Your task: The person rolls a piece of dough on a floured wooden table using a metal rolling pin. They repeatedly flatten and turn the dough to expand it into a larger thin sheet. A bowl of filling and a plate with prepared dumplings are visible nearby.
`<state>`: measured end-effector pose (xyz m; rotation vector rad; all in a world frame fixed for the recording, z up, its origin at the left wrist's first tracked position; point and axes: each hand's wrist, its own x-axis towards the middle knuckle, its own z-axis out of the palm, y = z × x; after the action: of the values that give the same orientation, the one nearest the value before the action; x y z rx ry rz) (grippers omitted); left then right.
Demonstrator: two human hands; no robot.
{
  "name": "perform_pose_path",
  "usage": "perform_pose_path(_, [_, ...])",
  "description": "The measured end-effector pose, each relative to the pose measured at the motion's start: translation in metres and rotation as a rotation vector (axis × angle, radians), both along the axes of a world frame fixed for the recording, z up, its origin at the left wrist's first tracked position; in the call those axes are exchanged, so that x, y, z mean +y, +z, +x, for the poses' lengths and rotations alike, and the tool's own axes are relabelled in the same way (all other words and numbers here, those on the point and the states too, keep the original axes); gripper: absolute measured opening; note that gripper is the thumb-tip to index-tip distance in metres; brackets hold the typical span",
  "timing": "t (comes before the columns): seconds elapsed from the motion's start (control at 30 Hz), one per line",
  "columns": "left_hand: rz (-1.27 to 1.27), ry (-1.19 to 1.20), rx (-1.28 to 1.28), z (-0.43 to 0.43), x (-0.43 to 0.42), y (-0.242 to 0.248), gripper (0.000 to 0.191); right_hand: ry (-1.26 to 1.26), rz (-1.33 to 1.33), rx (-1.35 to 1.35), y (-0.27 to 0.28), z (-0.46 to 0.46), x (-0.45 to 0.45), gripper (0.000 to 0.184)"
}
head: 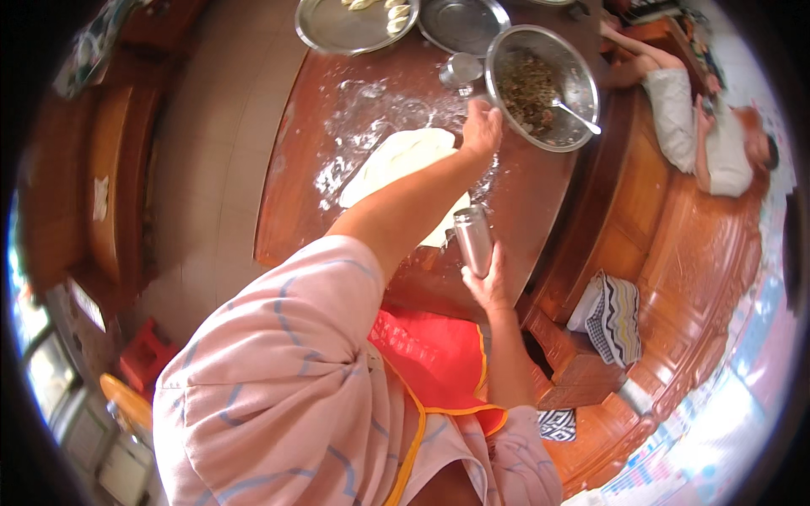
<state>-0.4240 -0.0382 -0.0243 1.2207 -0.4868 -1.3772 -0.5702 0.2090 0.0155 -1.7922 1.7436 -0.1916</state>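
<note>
My left hand (482,129) is above the wooden table, beside the steel bowl (591,82) of chopped filling, in which a metal spoon (576,118) rests. Its fingers are bent; whether they pinch anything is unclear. My right hand (490,284), nearer my body, grips a stainless steel bottle (473,237) with its open-looking end pointing away from me. Between my hands a large flat sheet of pale dough (402,158) lies on the table, partly hidden under my left forearm. A small metal cup or jar (461,69) stands beyond my left hand. White flour (354,104) is scattered around the dough.
At the table's (285,209) far end are a round metal tray (351,38) with several shaped dough pieces and another metal tray (465,28). A carved wooden bench (677,253) runs along the right, with a person (728,145) on it and a striped cushion (614,316).
</note>
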Motion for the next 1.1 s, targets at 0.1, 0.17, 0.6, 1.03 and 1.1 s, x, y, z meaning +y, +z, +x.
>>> perform_pose_path(0.1, [-0.455,-0.093,-0.782,0.039,0.085,0.037,0.017,0.424,-0.204,0.134,0.014,-0.005,-0.067,0.092])
perform_pose_path(0.17, [-0.585,-0.223,-0.927,0.058,0.145,0.048,0.032,0.698,-0.332,0.106,0.009,-0.003,-0.112,0.090])
perform_pose_path(0.6, [0.087,0.083,-1.493,0.056,0.229,-0.016,0.036,1.121,-0.653,-0.091,-0.042,0.067,-0.166,0.059])
perform_pose_path(1.03, [0.166,0.307,-1.656,0.072,0.189,-0.038,0.026,0.914,-0.664,-0.062,-0.073,0.076,-0.172,0.084])
perform_pose_path(1.1, [0.197,0.322,-1.690,0.081,0.179,-0.038,0.018,0.905,-0.657,-0.024,-0.070,0.089,-0.180,0.087])
